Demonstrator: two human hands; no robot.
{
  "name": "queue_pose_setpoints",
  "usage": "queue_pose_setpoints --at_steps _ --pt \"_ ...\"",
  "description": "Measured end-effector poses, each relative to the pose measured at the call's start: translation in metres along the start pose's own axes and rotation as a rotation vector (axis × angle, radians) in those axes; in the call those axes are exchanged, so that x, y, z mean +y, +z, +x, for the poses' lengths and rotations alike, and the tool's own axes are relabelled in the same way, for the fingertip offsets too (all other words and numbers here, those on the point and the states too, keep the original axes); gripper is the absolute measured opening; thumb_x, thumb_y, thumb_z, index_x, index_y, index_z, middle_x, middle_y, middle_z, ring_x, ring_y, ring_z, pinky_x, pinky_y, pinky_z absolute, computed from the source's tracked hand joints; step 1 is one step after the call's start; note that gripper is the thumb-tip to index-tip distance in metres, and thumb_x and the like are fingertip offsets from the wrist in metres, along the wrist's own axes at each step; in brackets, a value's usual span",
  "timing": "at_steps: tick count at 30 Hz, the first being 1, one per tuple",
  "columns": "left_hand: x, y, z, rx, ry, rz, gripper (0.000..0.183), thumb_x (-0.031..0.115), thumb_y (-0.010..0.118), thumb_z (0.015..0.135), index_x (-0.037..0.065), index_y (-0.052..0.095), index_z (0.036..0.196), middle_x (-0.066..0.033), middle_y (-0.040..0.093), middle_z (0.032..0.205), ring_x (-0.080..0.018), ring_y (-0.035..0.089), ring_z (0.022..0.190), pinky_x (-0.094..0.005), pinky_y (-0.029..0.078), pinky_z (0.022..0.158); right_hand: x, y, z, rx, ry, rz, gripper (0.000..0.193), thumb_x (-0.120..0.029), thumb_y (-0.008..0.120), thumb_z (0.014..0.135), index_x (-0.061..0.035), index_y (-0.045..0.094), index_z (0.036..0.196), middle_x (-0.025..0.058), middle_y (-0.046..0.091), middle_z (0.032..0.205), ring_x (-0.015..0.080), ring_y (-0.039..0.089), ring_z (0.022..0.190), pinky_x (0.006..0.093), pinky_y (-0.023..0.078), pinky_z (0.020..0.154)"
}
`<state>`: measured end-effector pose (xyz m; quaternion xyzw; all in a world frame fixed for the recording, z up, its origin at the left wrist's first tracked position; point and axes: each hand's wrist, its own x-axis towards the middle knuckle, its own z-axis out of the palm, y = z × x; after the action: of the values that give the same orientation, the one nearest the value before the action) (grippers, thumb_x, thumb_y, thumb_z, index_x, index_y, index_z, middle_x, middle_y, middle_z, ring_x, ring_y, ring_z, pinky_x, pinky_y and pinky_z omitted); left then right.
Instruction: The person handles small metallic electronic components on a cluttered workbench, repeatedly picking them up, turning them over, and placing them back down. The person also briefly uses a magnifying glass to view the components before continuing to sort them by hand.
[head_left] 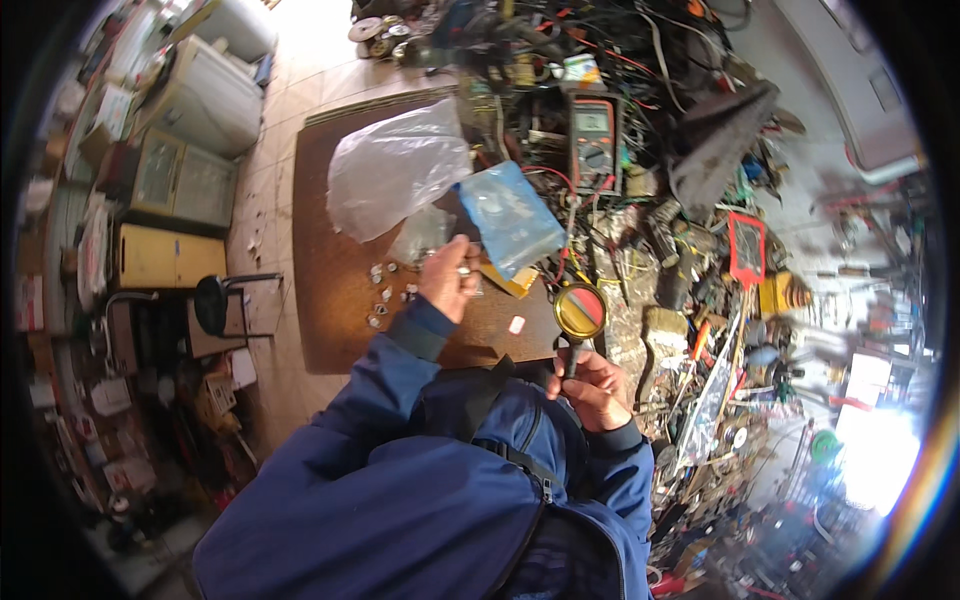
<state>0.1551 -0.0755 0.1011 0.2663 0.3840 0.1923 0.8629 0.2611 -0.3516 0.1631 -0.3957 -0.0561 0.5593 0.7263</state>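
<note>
Upright by its dark handle, a round magnifying glass (580,312) with a brass-coloured rim is held in my right hand (595,390), near the table's front edge. My left hand (450,283) is closed in a pinch over the wooden table (325,300); a small pale bit shows at its fingertips, too small to name. Several small whitish pieces (380,295) lie scattered left of that hand. Just beyond it are a small clear plastic bag (420,235) and a blue-and-clear packet (512,218). A small pale red-edged tag (517,324) lies between my hands.
A large clear plastic bag (395,165) covers the table's far part. To the right, a multimeter (595,145) rests among tangled wires, tools and a red-framed piece (746,248). A black chair (212,305) and cabinets (175,258) stand at the left.
</note>
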Motion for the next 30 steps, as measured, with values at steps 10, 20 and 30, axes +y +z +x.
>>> queue_pose_setpoints --at_steps 10,20,30 --pt "-0.036 0.017 -0.004 -0.126 -0.076 -0.352 0.037 0.048 0.056 0.101 0.012 0.061 0.097 0.0005 0.056 0.082 -0.013 0.053 0.061 -0.0279 0.042 0.051 0.031 0.068 0.069 -0.104 -0.144 -1.189 0.015 -0.002 0.063 0.091 0.0012 0.054 0.102 0.0226 0.065 0.081 0.0375 0.068 0.072 0.041 0.052 0.063" --pt "-0.007 0.017 -0.01 -0.115 0.033 -0.713 0.034 0.042 0.057 0.1 0.009 0.062 0.092 -0.0025 0.056 0.075 -0.0139 0.053 0.06 -0.0264 0.043 0.05 0.013 0.077 0.056 -0.383 -0.532 -1.547 0.017 -0.008 0.07 0.088 -0.0021 0.056 0.095 0.0176 0.06 0.074 0.0388 0.063 0.064 0.0451 0.049 0.056" --pt "0.031 0.037 -0.054 -0.237 0.141 -0.331 0.042 0.002 0.049 0.094 -0.004 0.052 0.135 -0.0116 0.062 0.111 -0.0149 0.058 0.088 -0.0264 0.05 0.073 -0.015 0.054 0.057 0.052 -0.35 -1.238 0.013 -0.006 0.064 0.093 0.0012 0.062 0.103 0.0199 0.064 0.073 0.0294 0.066 0.061 0.0373 0.05 0.057"
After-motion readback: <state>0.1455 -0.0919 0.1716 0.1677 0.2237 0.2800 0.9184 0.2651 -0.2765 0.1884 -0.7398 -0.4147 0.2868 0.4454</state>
